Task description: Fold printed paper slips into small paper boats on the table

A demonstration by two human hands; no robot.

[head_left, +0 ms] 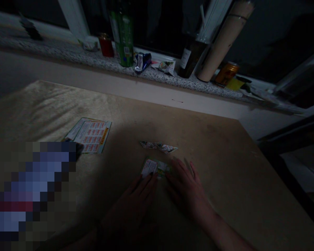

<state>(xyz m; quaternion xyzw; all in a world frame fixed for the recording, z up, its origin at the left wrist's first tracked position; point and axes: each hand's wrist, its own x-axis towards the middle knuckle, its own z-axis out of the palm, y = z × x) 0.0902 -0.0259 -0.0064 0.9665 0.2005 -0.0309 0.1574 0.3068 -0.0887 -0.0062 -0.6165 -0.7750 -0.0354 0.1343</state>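
A small folded piece of printed paper, white and green, lies flat on the table below the middle of the view. The fingers of my left hand stretch over its lower left edge, pressing it to the tabletop. My right hand rests at the paper's right side, palm down with its fingers spread and the tips at its edge. Just beyond the paper sits a folded paper shape with two pointed ends and a narrow middle. Dim light hides the thumbs.
Printed sheets lie on the tan table at the left, beside a pixelated patch. Along the granite windowsill stand a green bottle, a red jar, a dark cup, a cardboard tube and an orange can.
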